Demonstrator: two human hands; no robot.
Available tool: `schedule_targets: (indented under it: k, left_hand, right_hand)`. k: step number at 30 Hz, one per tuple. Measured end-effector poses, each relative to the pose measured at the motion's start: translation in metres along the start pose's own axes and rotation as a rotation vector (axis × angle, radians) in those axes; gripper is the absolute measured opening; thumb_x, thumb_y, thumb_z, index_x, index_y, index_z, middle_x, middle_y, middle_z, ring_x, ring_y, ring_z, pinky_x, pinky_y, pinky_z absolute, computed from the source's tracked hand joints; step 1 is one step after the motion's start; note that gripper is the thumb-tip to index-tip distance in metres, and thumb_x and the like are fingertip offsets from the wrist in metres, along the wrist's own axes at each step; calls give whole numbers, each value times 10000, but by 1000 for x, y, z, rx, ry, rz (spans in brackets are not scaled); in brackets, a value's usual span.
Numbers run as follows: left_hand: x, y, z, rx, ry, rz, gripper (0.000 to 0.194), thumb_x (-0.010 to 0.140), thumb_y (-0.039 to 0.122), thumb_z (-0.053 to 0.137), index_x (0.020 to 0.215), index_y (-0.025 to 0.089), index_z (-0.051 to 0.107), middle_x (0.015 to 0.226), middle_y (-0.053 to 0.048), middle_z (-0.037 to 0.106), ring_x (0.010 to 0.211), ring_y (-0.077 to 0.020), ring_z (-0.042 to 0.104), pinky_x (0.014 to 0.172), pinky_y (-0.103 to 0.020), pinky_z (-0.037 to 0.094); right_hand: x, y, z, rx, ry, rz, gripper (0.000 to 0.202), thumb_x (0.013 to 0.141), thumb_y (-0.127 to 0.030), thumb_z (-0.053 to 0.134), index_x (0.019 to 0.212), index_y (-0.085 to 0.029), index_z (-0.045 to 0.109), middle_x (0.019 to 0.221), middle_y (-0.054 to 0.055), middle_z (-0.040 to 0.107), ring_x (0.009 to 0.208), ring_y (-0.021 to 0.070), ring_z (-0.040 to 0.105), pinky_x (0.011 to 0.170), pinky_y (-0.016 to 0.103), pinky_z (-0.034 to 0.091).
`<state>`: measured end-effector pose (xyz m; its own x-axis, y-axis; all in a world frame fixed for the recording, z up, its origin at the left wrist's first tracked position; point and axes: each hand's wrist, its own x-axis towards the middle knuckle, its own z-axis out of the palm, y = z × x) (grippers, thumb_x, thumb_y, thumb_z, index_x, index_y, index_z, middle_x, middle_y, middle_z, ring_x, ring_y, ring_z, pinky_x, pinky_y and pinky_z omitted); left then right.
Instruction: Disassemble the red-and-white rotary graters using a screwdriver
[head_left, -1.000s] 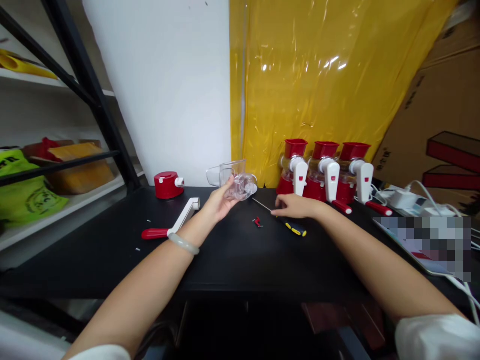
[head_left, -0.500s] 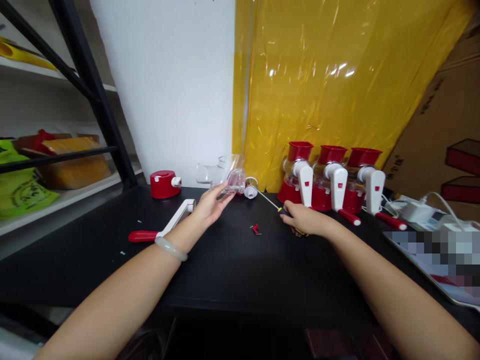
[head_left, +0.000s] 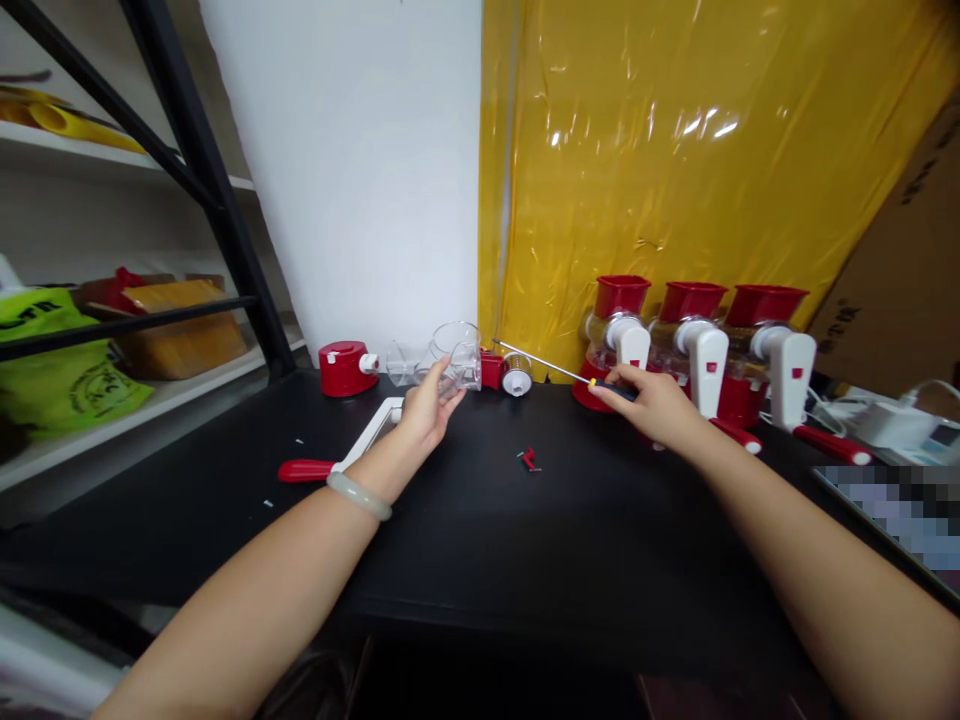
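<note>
A clear plastic housing [head_left: 457, 350] is gripped by my left hand [head_left: 427, 408], near the back of the black table. My right hand [head_left: 651, 402] holds a screwdriver [head_left: 551, 366] by its dark and yellow handle, the shaft pointing left. Beyond the shaft are a red part [head_left: 491, 370] and a metal drum with a white end [head_left: 517, 376]. Small red pieces with screws [head_left: 529, 460] lie on the table between my hands. To the left are a round red base [head_left: 346, 369] and a white crank [head_left: 367, 436] with a red handle.
Three red and white crank machines [head_left: 694, 345] stand at the back right. Beside them are white adapters with cables [head_left: 896, 415] and a flat device [head_left: 889, 520] at the right edge. A black-framed shelf [head_left: 247, 250] rises on the left.
The screwdriver has moved up and right, its shaft now flatter and its tip above the drum. The clear housing has turned in my left hand. The whole view has shifted slightly.
</note>
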<state>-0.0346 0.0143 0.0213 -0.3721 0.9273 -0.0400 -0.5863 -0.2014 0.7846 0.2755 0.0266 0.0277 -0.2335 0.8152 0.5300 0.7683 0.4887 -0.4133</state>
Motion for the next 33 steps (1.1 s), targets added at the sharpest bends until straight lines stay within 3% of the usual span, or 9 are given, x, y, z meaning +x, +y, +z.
schedule_targets:
  k: [7,21,33]
  left_hand:
    - [-2,2,1,13,8,21,197,776,272,772,917,204,651,953,-54,697,1054,-183,644,994,-357,526]
    - [-3,-4,2,93,-24,-9,238,780,291,776,924,156,642,875,-66,696,865,-166,692,941,-370,543]
    - [-4,-6,2,84,-36,-35,257,771,298,786,947,175,644,840,-52,698,837,-153,686,915,-343,551]
  right_hand:
    - [0,5,5,15,-11,-130,392,849,-599,587,783,-221,671,740,28,699,635,171,602,644,304,456]
    - [-1,3,6,29,-33,-129,374,839,-593,603,770,-233,677,766,36,716,687,191,637,664,316,469]
    - [-1,4,3,-10,122,-213,335,780,-575,686,812,-242,707,869,65,740,791,230,673,776,359,496]
